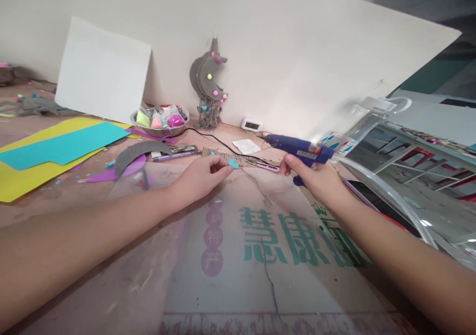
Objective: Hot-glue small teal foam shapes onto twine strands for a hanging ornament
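Note:
My left hand [203, 177] pinches a small turquoise foam shape [233, 164] between thumb and fingers, above the printed translucent sheet [223, 295]. Wrapped round the handle of a blue hot glue gun [301, 149] is my right hand [310, 173]. The gun's nozzle points left, higher and farther back than the foam shape, and apart from it. A thin grey string [260, 188] trails over the sheet close to the foam shape. Farther down, a darker string [273, 290] lies on the sheet by the large green characters.
Turquoise foam [67, 144] and yellow foam [15, 191] lie at left. A metal bowl [159, 131] of bagged colours, a hanging grey moon ornament [208, 77] and a small digital clock [252, 124] line the wall. A phone [383, 206] and clear tubing [390, 186] are at right.

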Demonstrator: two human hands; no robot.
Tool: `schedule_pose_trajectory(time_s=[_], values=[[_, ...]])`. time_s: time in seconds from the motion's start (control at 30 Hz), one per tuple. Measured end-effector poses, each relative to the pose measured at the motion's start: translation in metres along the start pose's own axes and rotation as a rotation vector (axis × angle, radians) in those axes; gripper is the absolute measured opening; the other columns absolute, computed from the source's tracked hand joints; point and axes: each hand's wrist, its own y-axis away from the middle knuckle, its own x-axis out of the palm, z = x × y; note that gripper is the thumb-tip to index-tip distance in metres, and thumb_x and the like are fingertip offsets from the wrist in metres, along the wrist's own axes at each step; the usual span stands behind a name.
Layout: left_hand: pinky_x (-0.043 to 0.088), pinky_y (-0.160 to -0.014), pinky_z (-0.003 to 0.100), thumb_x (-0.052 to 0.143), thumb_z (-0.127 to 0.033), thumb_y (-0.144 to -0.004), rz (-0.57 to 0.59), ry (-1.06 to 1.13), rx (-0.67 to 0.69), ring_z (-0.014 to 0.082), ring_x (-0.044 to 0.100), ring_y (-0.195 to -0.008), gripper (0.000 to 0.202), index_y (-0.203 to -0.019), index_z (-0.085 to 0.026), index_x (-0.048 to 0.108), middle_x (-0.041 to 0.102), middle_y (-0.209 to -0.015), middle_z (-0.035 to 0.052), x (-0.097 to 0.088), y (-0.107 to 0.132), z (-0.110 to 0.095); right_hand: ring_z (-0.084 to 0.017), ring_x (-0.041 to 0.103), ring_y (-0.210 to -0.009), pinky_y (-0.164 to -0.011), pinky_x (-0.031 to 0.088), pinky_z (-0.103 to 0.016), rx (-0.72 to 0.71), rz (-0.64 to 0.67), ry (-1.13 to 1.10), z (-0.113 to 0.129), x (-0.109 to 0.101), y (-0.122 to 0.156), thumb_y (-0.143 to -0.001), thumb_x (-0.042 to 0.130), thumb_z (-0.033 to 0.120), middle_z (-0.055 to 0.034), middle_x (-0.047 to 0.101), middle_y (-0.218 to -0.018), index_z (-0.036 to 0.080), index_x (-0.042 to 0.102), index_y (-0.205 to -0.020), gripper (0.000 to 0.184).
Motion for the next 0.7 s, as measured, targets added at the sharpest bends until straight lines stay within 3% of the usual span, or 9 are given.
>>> schedule_pose_trajectory(time_s=[0.1, 0.2, 0.37, 0.53, 0.7], values=[[0.035, -0.055, 0.023, 0.049, -0.037, -0.081, 0.006, -0.006, -0.02, 0.0112, 0.048, -0.06, 0.023, -0.073, -0.017, 0.056, 0.055, -0.066, -0.0026, 0.0, 0.0, -0.001, -0.016, 0.06, -0.07, -0.05, 0.042, -0.023, 0.055, 0.073, 0.057, -0.002, -0.015, -0.026, -0.08, 0.052, 0.051, -0.0045, 0.067, -0.079, 0.019, 0.067, -0.08, 0.036], [0.035, -0.056, 0.023, 0.048, -0.037, -0.081, 0.003, -0.015, 0.003, 0.0111, 0.048, -0.06, 0.023, -0.072, -0.017, 0.055, 0.055, -0.066, -0.0027, 0.001, 0.0, 0.001, -0.016, 0.058, -0.067, -0.05, 0.042, -0.023, 0.076, 0.123, 0.156, -0.019, -0.018, -0.059, -0.073, 0.061, 0.051, -0.0038, 0.068, -0.083, 0.019, 0.068, -0.093, 0.038], [0.034, -0.055, 0.023, 0.047, -0.038, -0.082, 0.016, -0.021, 0.045, 0.0123, 0.048, -0.062, 0.025, -0.07, -0.017, 0.052, 0.055, -0.067, -0.0022, 0.001, -0.001, 0.004, -0.015, 0.058, -0.07, -0.058, 0.045, -0.025, 0.127, 0.041, 0.206, -0.063, 0.004, -0.101, -0.072, 0.062, 0.05, -0.0061, 0.068, -0.091, 0.017, 0.064, -0.103, 0.046], [0.035, -0.056, 0.023, 0.046, -0.039, -0.083, 0.029, -0.025, 0.034, 0.0123, 0.05, -0.063, 0.025, -0.071, -0.017, 0.053, 0.056, -0.068, -0.0023, 0.001, -0.002, 0.004, -0.019, 0.059, -0.07, -0.064, 0.045, -0.03, 0.164, 0.055, 0.269, -0.086, 0.027, -0.109, -0.073, 0.06, 0.052, -0.0113, 0.067, -0.082, 0.009, 0.065, -0.094, 0.049], [0.036, -0.055, 0.022, 0.046, -0.039, -0.082, 0.025, -0.046, 0.032, 0.0128, 0.05, -0.063, 0.025, -0.07, -0.017, 0.053, 0.056, -0.067, -0.0023, 0.001, -0.002, 0.003, -0.018, 0.059, -0.071, -0.063, 0.044, -0.028, 0.119, 0.118, 0.324, -0.089, 0.023, -0.107, -0.076, 0.054, 0.055, -0.0104, 0.068, -0.084, 0.01, 0.064, -0.096, 0.05]])
